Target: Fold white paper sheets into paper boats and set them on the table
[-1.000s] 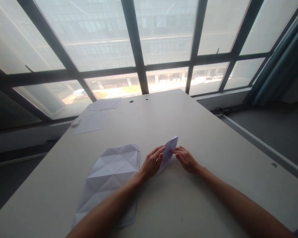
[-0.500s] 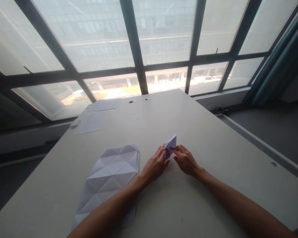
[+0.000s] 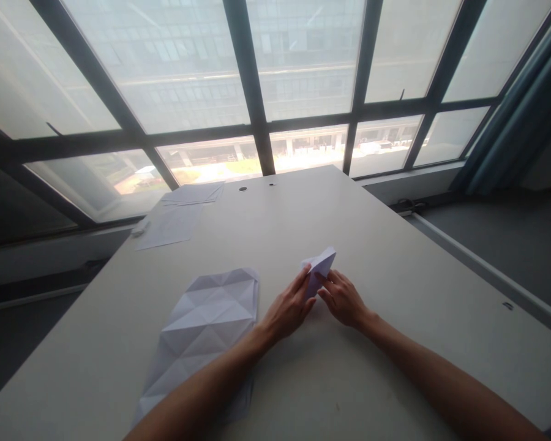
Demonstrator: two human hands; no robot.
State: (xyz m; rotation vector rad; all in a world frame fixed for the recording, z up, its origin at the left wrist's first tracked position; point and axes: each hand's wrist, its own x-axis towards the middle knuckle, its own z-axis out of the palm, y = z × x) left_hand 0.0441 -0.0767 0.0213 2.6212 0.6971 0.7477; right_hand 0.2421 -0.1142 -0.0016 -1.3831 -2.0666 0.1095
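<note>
Between my hands, over the middle of the white table (image 3: 386,361), is a small piece of folded paper (image 3: 322,264) with a pointed flap tilted up to the right. My left hand (image 3: 290,306) grips its left side, fingers along the paper and thumb below. My right hand (image 3: 342,298) is closed on the lower right side, with fingertips pressed against the flap. Part of the paper is hidden behind the fingers. To the left lies a larger creased sheet of paper (image 3: 206,315) with a grid of triangular folds; my left forearm covers part of it.
Flat white sheets (image 3: 172,226) and a stack of folded paper (image 3: 195,193) lie at the far left of the table. A small white object (image 3: 140,228) sits by the left edge. Tall windows (image 3: 303,61) rise behind the table, with a blue curtain (image 3: 509,116) at right.
The raised flap of the folded paper has swung to the right and shows more of its face. Both hands have shifted only slightly on the paper.
</note>
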